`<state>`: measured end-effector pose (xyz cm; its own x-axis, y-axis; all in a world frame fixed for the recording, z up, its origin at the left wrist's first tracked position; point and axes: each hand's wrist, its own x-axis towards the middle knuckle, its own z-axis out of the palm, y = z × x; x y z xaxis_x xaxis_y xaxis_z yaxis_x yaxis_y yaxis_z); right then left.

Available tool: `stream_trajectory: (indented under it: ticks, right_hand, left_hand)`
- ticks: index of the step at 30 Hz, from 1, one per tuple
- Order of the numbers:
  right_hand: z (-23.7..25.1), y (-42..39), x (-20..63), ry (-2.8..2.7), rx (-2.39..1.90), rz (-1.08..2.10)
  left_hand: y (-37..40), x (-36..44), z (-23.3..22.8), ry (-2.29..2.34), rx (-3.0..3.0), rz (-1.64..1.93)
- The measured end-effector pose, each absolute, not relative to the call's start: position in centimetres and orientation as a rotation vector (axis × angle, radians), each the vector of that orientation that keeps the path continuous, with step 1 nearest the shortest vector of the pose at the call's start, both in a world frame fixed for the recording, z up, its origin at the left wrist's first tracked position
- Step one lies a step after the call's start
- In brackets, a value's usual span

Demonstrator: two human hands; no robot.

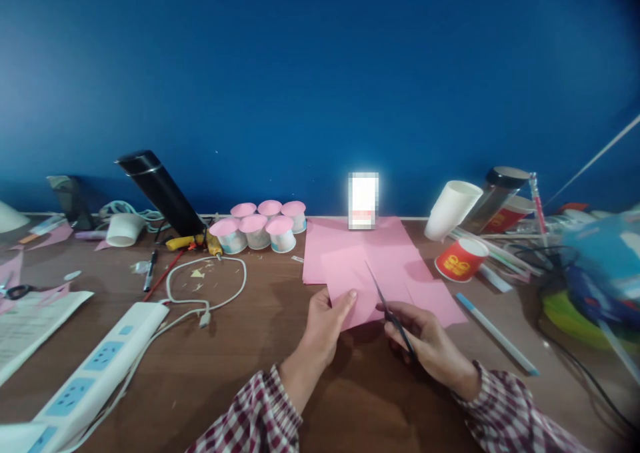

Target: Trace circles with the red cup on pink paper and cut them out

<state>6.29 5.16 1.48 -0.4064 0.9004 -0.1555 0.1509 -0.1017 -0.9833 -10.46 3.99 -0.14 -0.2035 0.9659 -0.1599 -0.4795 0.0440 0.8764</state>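
A piece of pink paper (345, 273) is pinched at its lower left between the thumb and fingers of my left hand (325, 323). My right hand (425, 340) grips a pair of scissors (383, 296) by the handles. The blades point up and away from me, over or against the right part of the paper; whether they are cutting into it I cannot tell. Behind and beneath lie larger pink sheets (390, 230) on the brown table (240, 366). Right of them stands a red paper cup (461, 260), and a white-blue marker (497, 334) lies near my right hand.
Several small cups with pink tops (254, 230) stand in two rows at the back. A white power strip (95, 366) and its cable occupy the left. A black flask (160, 190) leans by the wall. White stacked cups (453, 208) and clutter fill the right.
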Motion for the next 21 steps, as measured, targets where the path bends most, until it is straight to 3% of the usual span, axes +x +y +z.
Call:
stream_trajectory:
  ticks: [21]
  right_hand:
    - [1.87, 5.10, 6.14, -1.531, -1.184, 1.581]
  left_hand:
    - [4.08, -10.42, -0.01, 1.051, 0.640, 1.488]
